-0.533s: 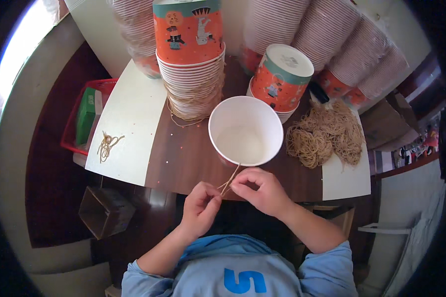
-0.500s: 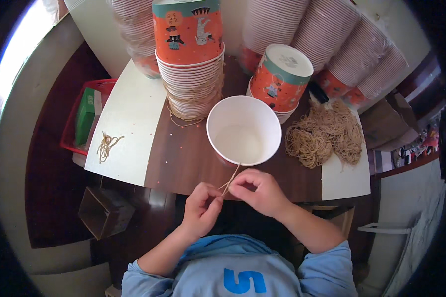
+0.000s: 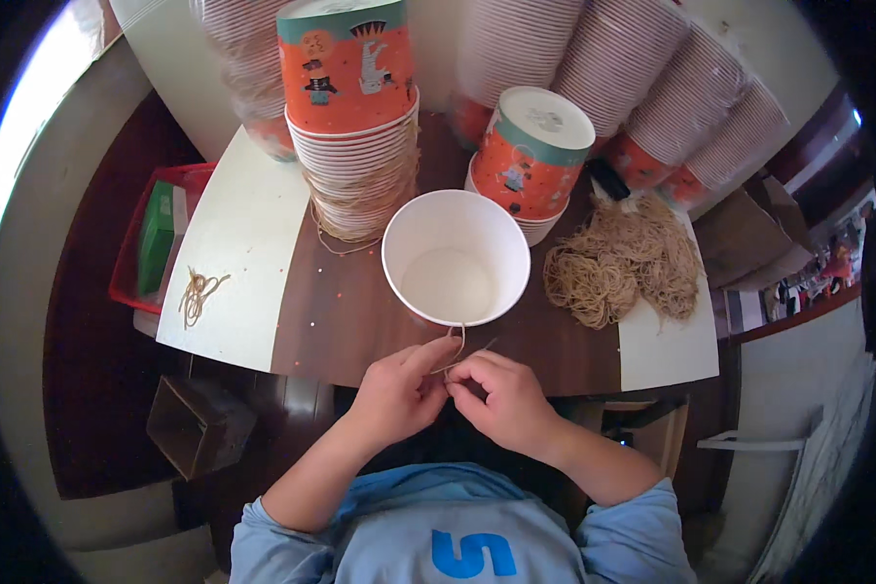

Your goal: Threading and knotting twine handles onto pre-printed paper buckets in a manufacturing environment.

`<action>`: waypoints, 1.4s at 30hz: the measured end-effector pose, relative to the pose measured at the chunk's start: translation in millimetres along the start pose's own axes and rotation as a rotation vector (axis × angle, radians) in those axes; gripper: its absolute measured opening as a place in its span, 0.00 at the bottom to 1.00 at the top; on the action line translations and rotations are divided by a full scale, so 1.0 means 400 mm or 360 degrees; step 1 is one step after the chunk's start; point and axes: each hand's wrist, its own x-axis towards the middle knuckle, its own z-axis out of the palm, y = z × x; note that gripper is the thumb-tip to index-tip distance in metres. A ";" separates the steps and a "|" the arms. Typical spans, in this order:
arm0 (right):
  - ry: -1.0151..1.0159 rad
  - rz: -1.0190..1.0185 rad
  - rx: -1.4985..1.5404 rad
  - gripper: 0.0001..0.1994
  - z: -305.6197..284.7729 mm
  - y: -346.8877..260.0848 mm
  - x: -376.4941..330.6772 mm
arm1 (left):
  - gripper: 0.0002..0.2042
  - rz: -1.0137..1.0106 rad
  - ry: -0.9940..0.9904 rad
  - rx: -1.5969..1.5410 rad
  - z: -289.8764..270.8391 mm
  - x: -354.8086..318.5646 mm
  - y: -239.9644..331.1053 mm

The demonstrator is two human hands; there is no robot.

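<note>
A white-lined paper bucket (image 3: 456, 226) stands mouth up at the middle of the table, close to its front edge. From the bucket's near side comes a thin tan cord (image 3: 463, 339). My left hand (image 3: 395, 391) is closed in a pinch on the cord, just in front of the bucket. Right beside it, my right hand (image 3: 501, 397) pinches the cord too, thumb and forefinger together. The fingertips of both hands nearly touch, and the crossing of the strands is partly hidden behind them.
A tangled heap of tan cords (image 3: 621, 261) lies at the right. Upside-down orange and green paper buckets stand in a tall stack (image 3: 348, 83) and a shorter one (image 3: 526, 161). Wrapped bucket stacks (image 3: 613, 73) line the back. Some loose cord (image 3: 200, 295) and a red crate (image 3: 127, 265) are at the left.
My hands have come closer together at the cord. The left forefinger now reaches up toward the bucket's near side. The whole view has shifted slightly.
</note>
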 end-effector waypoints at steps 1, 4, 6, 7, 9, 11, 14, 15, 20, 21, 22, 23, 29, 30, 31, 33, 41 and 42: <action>0.0008 0.0003 0.0000 0.04 -0.006 0.001 0.002 | 0.18 0.0153 0.0046 0.0199 0.005 0.005 -0.005; 0.0014 0.0015 -0.0041 0.05 -0.019 0.008 0.009 | 0.16 0.0206 0.0098 0.0504 0.021 -0.004 -0.025; 0.0040 0.0036 -0.0074 0.05 -0.022 0.022 0.010 | 0.15 0.0264 0.0265 0.0602 0.035 -0.012 -0.040; 0.0042 0.0038 -0.0071 0.05 -0.021 0.026 0.014 | 0.13 0.0318 0.0440 0.0697 0.040 -0.013 -0.046; 0.0315 -0.0270 -0.0587 0.06 -0.013 0.035 0.025 | 0.12 0.0403 0.0616 0.0669 0.046 -0.003 -0.048; 0.0430 -0.0334 -0.0605 0.07 0.007 0.051 0.035 | 0.10 0.0485 0.0793 0.0638 0.055 -0.001 -0.047; 0.0594 -0.0345 -0.0590 0.07 0.049 0.054 0.049 | 0.06 0.0340 0.0862 0.0541 0.070 -0.009 -0.053; 0.0637 -0.0295 -0.0558 0.06 0.064 0.054 0.050 | 0.05 0.0125 0.0861 0.0164 0.079 -0.014 -0.065; 0.0481 0.0165 0.0356 0.06 0.103 0.056 0.058 | 0.03 -0.0634 0.0721 -0.1061 0.087 -0.035 -0.048; 0.0315 0.0425 0.0814 0.07 0.096 0.052 0.064 | 0.04 -0.0707 0.0706 -0.1248 0.081 -0.030 -0.050; 0.0224 0.0548 0.1056 0.08 0.092 0.053 0.067 | 0.05 -0.0779 0.0690 -0.1437 0.076 -0.026 -0.051; 0.0222 0.0547 0.1058 0.08 0.096 0.057 0.066 | 0.05 -0.0779 0.0693 -0.1435 0.070 -0.025 -0.046; 0.0066 0.0826 0.2015 0.10 0.097 0.075 0.053 | 0.07 -0.0888 0.0531 -0.1511 0.061 -0.039 -0.055; 0.0045 0.0904 0.2079 0.10 0.093 0.070 0.051 | 0.06 -0.0908 0.0522 -0.1530 0.060 -0.041 -0.055; 0.0023 0.0983 0.2143 0.10 0.090 0.067 0.049 | 0.04 -0.0928 0.0512 -0.1549 0.059 -0.042 -0.056; 0.0028 0.0944 0.2179 0.10 0.086 0.064 0.045 | 0.04 -0.0941 0.0532 -0.1521 0.059 -0.043 -0.055; -0.0012 0.0767 0.1932 0.10 0.083 0.040 0.035 | 0.07 -0.0825 0.0595 -0.1525 0.060 -0.050 -0.056; 0.0045 0.0759 0.1857 0.10 0.088 0.041 0.031 | 0.06 -0.0772 0.0609 -0.1370 0.063 -0.049 -0.052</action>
